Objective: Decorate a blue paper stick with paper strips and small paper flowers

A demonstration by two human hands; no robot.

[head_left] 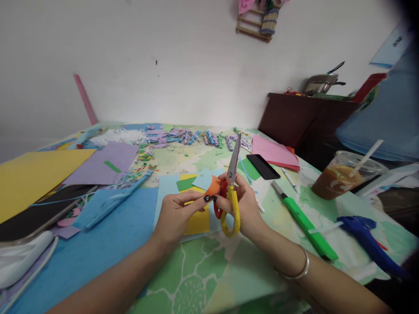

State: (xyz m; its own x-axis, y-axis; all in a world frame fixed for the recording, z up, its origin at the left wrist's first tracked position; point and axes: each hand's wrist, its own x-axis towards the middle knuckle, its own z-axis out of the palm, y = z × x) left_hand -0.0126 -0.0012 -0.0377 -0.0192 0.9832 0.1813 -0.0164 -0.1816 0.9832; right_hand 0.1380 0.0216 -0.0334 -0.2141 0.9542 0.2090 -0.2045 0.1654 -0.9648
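Table (262, 266), patterned cover: step in hand looks like finger work rather than cutting; next move seems to call for a steady pinch. Pale blue sheet (166, 189) lies toward the table's near edge. Forearms reach in over that edge, hands meeting above the sheet. Left hand (175, 213): thumb and fingers pinching. Right hand (247, 203): wrapped round scissors (231, 174), tips toward the far edge. Orange paper (213, 186): in the left pinch, beside the scissors.
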